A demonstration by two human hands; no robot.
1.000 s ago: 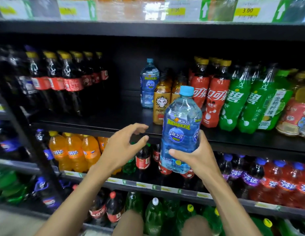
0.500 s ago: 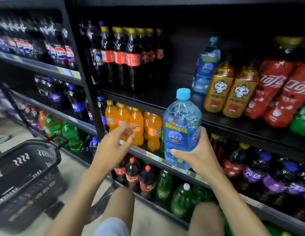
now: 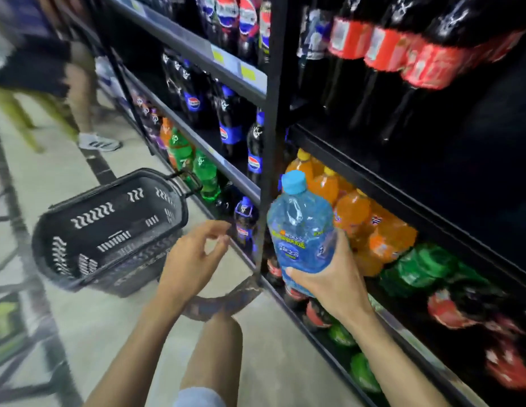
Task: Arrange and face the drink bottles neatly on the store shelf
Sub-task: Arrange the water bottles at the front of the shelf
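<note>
The right hand gripped the blue bottle low on its body, thumb across the front under the label and fingers wrapped behind. The bottle stood upright in the air in front of the shelf post, just beside the orange bottles on a lower shelf. It looked full, so it probably weighed a fair bit, and its thin plastic wall would likely give under a hard squeeze. The smooth label could slip, so a hold round the middle with a palm under the base seemed safest. The left hand hung free between the basket and the bottle, fingers loosely curled and holding nothing. The bottle's base was hidden behind the right palm. Motion blur smeared the labels on the red-banded bottles above, and the shelf behind them was too dark to show any gap. A person at the upper left was cut off by the edge.
</note>
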